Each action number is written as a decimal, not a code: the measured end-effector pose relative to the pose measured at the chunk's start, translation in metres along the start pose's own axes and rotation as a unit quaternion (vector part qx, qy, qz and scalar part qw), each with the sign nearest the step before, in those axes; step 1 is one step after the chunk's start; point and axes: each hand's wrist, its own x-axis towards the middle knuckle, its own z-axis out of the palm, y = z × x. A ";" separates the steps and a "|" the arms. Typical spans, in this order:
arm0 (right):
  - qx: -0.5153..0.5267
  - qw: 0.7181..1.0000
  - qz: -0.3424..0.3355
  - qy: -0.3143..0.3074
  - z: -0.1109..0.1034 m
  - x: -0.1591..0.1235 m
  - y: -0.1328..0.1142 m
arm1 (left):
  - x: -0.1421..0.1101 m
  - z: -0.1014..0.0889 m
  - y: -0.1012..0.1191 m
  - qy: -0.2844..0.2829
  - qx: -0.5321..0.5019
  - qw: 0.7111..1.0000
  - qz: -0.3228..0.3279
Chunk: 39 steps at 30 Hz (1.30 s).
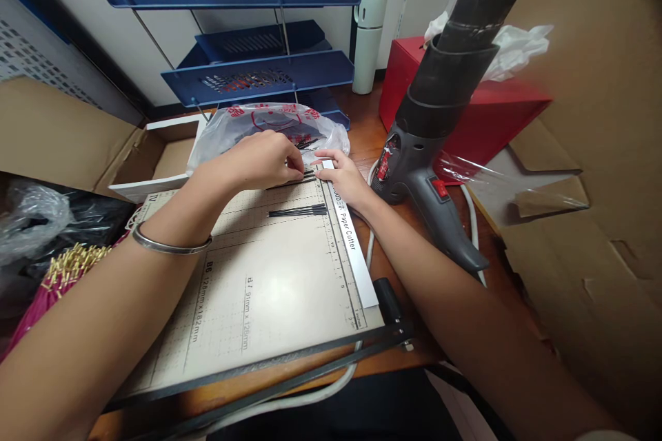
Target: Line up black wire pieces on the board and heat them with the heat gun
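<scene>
A cream paper cutter board [284, 275] with printed grid lines lies before me. On it rests a small bundle of thin black sticks [297, 211], side by side, their right ends near the ruler strip. Farther up, my left hand [266, 158] is closed in a pinch over more black sticks [309, 175] at the board's far edge; its fingertips partly hide them. My right hand [347, 180] is beside it at the white "Paper Cutter" strip [352, 248], fingers stretched out and thumb near the sticks' ends. Behind both hands sits a clear plastic bag [222, 134] with red print and dark sticks inside.
A grey heat gun [418, 158] stands to the right, in front of a red box [496, 107]. Blue tray shelves [258, 76] and a pale green bottle [367, 48] are behind. An opened white box [155, 182] lies left. The cutter's black handle [387, 298] is near me.
</scene>
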 end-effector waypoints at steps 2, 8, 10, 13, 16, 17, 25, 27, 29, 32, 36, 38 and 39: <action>0.000 1.000 -0.003 -0.002 0.000 0.001 0.000 | 0.000 0.000 0.000 0.001 -0.002 1.000 0.001; -0.013 1.000 -0.008 -0.010 -0.001 0.003 0.003 | 0.000 0.001 -0.002 0.003 -0.007 1.000 0.003; -0.011 1.000 -0.009 -0.010 -0.001 0.002 0.002 | 0.000 0.001 -0.002 0.004 -0.003 1.000 0.004; -0.017 1.000 -0.007 -0.006 -0.001 0.000 0.001 | 0.000 0.000 -0.001 0.003 0.002 1.000 -0.001; -0.026 1.000 -0.001 -0.004 -0.001 -0.001 -0.002 | -0.001 0.000 0.000 0.004 0.006 1.000 -0.001; -0.026 1.000 -0.001 -0.004 -0.001 -0.001 -0.002 | -0.001 0.000 0.000 0.006 0.007 1.000 0.000; -0.009 1.000 0.010 0.003 0.001 -0.004 -0.004 | -0.002 -0.004 0.004 -0.005 0.008 1.000 -0.014; -0.007 1.000 0.013 0.007 0.002 -0.004 -0.004 | -0.002 -0.004 0.004 -0.004 0.009 1.000 -0.012; -0.007 1.000 0.014 0.009 0.002 -0.004 -0.005 | -0.003 -0.004 0.005 -0.004 0.010 1.000 -0.010; -0.013 1.000 0.012 0.011 0.002 -0.005 -0.005 | -0.002 -0.003 0.004 -0.001 0.010 1.000 -0.008; -0.016 1.000 0.010 0.010 0.001 -0.005 -0.004 | -0.003 -0.004 0.003 0.008 0.010 1.000 -0.001; -0.011 1.000 0.014 0.010 0.001 -0.005 -0.003 | -0.005 -0.008 0.005 0.019 0.008 1.000 0.004; -0.009 1.000 0.016 0.009 0.001 -0.004 -0.002 | -0.007 -0.011 0.006 0.024 0.003 1.000 0.009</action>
